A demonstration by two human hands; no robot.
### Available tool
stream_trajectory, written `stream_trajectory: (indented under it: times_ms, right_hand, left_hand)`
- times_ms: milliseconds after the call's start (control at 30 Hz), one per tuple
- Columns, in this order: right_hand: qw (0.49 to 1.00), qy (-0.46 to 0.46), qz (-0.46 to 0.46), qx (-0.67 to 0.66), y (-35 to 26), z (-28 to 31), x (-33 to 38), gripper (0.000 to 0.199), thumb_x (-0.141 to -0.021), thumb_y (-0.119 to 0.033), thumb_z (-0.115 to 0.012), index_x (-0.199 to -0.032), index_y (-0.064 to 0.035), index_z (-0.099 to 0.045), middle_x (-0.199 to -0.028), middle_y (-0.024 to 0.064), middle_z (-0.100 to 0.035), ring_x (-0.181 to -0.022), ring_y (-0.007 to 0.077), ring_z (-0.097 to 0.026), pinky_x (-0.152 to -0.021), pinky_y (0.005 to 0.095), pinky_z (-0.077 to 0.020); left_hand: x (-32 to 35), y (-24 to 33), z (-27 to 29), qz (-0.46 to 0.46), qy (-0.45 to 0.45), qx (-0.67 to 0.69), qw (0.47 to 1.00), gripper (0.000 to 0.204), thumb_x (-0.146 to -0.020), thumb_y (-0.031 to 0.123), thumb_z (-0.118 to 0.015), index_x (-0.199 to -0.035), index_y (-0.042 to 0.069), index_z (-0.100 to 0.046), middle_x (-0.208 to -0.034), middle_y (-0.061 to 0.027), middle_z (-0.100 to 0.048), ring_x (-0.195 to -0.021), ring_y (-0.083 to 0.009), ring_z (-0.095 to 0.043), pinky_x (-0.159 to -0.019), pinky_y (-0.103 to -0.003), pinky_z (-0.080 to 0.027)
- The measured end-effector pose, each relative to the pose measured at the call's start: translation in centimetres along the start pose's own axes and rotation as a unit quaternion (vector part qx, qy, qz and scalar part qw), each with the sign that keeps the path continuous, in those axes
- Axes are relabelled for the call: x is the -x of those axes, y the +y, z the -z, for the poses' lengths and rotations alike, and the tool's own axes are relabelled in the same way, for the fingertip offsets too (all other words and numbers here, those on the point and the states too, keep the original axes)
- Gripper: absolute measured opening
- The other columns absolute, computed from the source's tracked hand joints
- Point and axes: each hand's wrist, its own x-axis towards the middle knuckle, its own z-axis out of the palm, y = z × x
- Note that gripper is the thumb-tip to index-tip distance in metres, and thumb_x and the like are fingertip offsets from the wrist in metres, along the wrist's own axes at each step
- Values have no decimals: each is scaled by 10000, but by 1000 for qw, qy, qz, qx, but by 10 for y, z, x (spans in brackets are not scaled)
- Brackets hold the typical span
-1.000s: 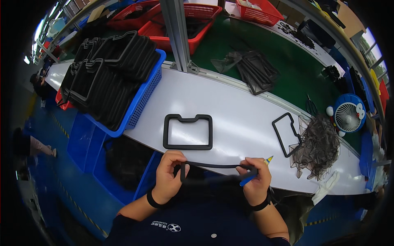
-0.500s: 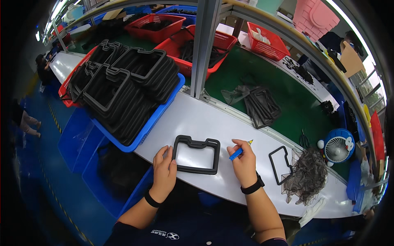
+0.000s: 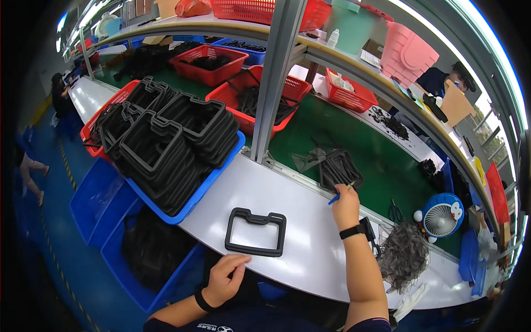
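Note:
A black plastic frame (image 3: 255,232), seemingly more than one stacked, lies on the white tabletop in front of me. My left hand (image 3: 225,279) is at the table's front edge, just below the frame, with its fingers loosely bent and holding nothing. My right hand (image 3: 347,205) is stretched forward, closed on a slim blue pen-like tool (image 3: 334,199) with a yellowish tip. The fingers are at the near edge of a pile of dark mesh-covered frames (image 3: 338,169) on the green surface. Whether they touch the pile I cannot tell. Another black frame beside the right forearm is partly hidden.
A blue crate (image 3: 207,191) piled with black frames (image 3: 160,149) stands at the left. Crumpled dark mesh (image 3: 406,252) and a blue fan (image 3: 442,216) are at the right. A metal post (image 3: 271,83) rises beyond the table, near red baskets (image 3: 287,99).
My right hand has moved forward from beside the frame to the mesh-frame pile, still with the blue tool. My left hand has come off the frame toward me. The view has tipped upward.

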Motion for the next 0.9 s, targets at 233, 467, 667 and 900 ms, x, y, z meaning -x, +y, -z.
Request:
stream_trajectory:
  times_ms: [233,467,667,900]
  right_hand:
    - [994,-98,25,-47,-46,116,94,330,-773,100,-672,-1078,-26,-667,-926,175,-625,-846,372,-603,-723,411,-494]
    - [988,-126,-20,-86,-52,130,179,296,-779,62,-701,-1060,-26,-667,-906,156,-660,-816,356,-623,-715,407,-502]
    - [959,-210,32,-189,-79,142,210,319,-757,45,-722,-1055,-68,-694,-882,103,-662,-819,296,-636,-707,370,-514]
    - [970,-171,-37,-169,-76,138,218,521,-799,-83,-749,-1305,-94,-629,-939,100,-614,-846,308,-572,-730,388,-478]
  left_hand:
    - [14,-6,-35,263,-309,301,863,317,-1017,104,-562,-1321,25,-609,-1106,-109,-693,-965,-150,-659,-892,-282,-535]
    - [4,-10,-68,331,-366,338,801,424,-1055,195,-521,-1426,-6,-478,-1193,-123,-640,-1049,-151,-620,-958,-294,-510]
    - [1,-9,-88,425,-256,410,765,402,-1084,252,-441,-1386,-13,-462,-1244,-124,-598,-1034,-169,-634,-939,-312,-531]
    - [-6,7,-81,458,-235,370,773,350,-1040,195,-547,-1304,-31,-591,-1207,-101,-657,-1043,-148,-647,-889,-297,-562]
